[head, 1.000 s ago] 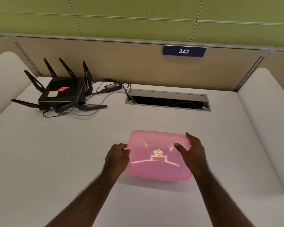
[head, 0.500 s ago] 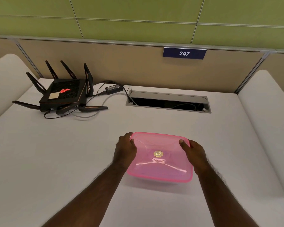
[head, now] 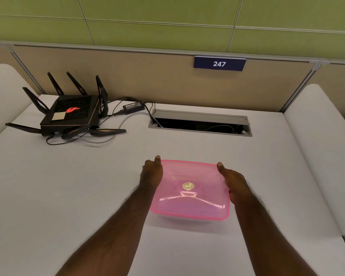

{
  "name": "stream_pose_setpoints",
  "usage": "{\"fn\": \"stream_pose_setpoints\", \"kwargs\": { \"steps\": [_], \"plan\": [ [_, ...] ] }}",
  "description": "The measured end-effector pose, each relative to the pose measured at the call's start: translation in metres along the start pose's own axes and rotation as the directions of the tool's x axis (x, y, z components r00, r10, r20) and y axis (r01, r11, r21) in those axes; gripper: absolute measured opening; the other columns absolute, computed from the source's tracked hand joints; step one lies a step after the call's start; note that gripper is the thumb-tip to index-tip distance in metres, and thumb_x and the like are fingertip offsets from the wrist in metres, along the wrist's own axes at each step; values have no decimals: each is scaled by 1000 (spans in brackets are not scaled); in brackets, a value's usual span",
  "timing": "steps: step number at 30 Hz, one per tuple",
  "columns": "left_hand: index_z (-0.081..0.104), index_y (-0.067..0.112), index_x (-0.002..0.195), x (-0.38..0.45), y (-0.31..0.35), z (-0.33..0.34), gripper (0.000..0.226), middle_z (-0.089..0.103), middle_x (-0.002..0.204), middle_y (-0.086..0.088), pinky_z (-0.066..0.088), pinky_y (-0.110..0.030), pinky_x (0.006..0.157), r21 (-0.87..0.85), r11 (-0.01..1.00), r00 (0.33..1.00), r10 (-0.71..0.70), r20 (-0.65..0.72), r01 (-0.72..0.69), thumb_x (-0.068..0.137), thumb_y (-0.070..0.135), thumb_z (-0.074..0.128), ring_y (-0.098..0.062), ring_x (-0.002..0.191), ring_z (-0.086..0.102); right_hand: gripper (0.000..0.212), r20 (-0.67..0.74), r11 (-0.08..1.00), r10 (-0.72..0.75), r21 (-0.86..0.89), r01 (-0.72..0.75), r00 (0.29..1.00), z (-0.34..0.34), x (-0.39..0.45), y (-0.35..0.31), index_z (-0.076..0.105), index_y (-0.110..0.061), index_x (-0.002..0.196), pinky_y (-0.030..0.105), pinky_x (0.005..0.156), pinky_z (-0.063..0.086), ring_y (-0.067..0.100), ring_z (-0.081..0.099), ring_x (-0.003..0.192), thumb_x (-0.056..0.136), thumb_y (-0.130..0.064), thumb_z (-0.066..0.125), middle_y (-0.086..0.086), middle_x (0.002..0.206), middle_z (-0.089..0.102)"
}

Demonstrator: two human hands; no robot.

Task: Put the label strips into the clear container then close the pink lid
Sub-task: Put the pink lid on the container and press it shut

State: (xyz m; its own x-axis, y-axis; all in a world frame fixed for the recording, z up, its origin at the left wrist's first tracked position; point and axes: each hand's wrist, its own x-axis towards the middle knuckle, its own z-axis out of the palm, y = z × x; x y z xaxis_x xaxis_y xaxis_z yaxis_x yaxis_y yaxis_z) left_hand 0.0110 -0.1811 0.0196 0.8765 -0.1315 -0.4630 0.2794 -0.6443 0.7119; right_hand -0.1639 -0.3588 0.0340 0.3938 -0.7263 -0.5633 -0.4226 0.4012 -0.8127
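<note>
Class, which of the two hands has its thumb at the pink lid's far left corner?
The left hand; the right hand grips the pink lid along its right edge.

Even, soft overhead light; a faint shadow lies on the table [head: 68, 196] beneath the pink lid [head: 189, 196]. Sharp centre, wide-angle bending at the edges.

both hands [head: 151, 174] slid to the pink lid's [head: 189, 196] far corners.

Black router [head: 69, 114] with raised antennas sat at far left of white desk [head: 48, 186], red logo lit. Power adapter [head: 133, 106] lay beside it, cables trailing into open cable tray [head: 200, 122]. Blue sign [head: 219, 64] on partition read 247.
</note>
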Motion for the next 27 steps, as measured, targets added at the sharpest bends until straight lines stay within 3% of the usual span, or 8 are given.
{"fn": "stream_pose_setpoints", "kwargs": {
  "steps": [3,7,10,14,17,20,23,27],
  "plan": [
    [46,2,129,2,-3,0,60,53,133,-21,40,-44,99,-72,997,999,-6,33,9,96,50,34,-38,118,51,43,21,998,63,27,-63,998,0,0,-3,66,-7,97,53,94,51,37,62,102,80,-45,73,19,111,67],
    [47,4,126,7,-4,-1,59,54,130,-18,39,-40,92,-90,996,999,1,43,3,94,52,36,-35,116,51,53,11,995,80,60,-81,997,0,2,-6,65,0,109,55,98,48,40,60,111,79,-43,74,22,117,65],
    [50,4,120,9,-6,1,54,58,124,-18,38,-38,88,-83,996,1000,26,18,-24,95,50,38,-34,109,53,46,-65,998,43,44,-40,997,6,1,-6,65,1,101,45,93,49,35,59,101,82,-41,72,23,112,65],
    [51,9,103,10,-12,5,42,59,107,-11,38,-34,81,-100,993,998,54,-11,-55,95,49,41,-28,92,50,44,-119,999,26,35,-22,993,11,0,-5,65,2,93,41,80,48,29,54,85,83,-41,71,20,99,65],
    [52,8,101,11,-12,6,43,56,96,-7,38,-34,78,-70,995,997,75,-34,-77,95,49,40,-29,88,50,35,-42,998,23,62,-20,999,6,-3,-3,68,-6,92,35,72,50,26,58,81,84,-40,70,11,95,67],
    [53,8,95,9,-15,6,43,57,89,-6,39,-34,75,-59,993,994,96,-60,-99,95,49,39,-30,86,54,31,37,997,-75,-3,76,996,1,-9,2,72,-11,97,48,89,54,32,66,96,90,-40,63,12,102,72],
    [55,7,94,7,-14,5,44,58,90,-7,38,-34,74,-34,994,991,103,-82,-107,95,49,41,-31,87,55,32,69,987,-145,-64,150,987,-6,-14,5,70,-11,111,50,94,53,31,65,104,93,-36,59,12,109,71],
    [55,13,97,-4,-9,0,27,61,104,-12,41,-33,78,-26,980,967,189,-173,-196,93,39,53,-35,100,59,42,201,980,-18,-189,57,979,-27,-28,12,58,-18,126,48,87,56,26,64,104,90,-39,63,7,114,69]
  ]
}}
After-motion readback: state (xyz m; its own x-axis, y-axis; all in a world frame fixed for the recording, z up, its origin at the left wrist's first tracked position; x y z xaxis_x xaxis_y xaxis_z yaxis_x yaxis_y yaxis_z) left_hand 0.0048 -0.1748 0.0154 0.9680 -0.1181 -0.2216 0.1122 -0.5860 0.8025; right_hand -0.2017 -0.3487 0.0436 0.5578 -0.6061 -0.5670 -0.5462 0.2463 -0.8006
